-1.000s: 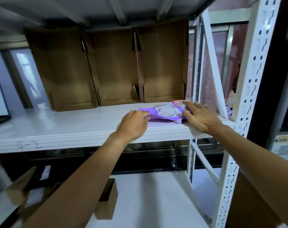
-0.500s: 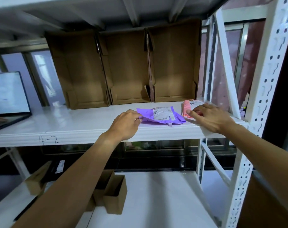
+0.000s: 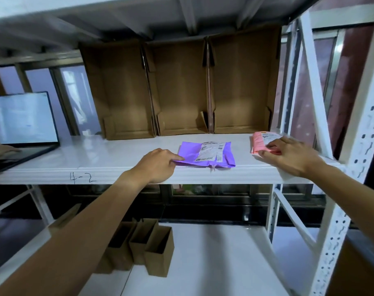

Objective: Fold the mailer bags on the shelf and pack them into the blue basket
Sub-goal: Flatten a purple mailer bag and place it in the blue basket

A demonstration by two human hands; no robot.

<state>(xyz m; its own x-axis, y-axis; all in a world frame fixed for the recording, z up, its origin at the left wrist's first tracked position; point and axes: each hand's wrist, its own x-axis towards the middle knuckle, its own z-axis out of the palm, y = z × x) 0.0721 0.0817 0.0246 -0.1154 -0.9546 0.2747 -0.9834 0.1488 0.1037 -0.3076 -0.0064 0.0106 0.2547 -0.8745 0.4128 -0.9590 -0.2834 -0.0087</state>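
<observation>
On shelf (image 3: 117, 154), left grip (image 3: 158, 165) pinching purple mailer (image 3: 190, 152) at corner, right grip (image 3: 288, 154) spread atop pink mailer (image 3: 258, 142)

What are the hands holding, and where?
Left hand pinches the purple mailer bag at its near-left corner. Right hand lies on the pink mailer bag; grip unclear.

Glossy white shelf (image 3: 126, 154), matt cardboard boxes (image 3: 181, 88)

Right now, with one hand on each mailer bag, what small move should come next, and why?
Probably the left hand should lift the corner it pinches and fold the purple mailer bag over rightward. It lies flat and unfolded near the shelf front, while the right hand only rests on the pink mailer bag.
</observation>
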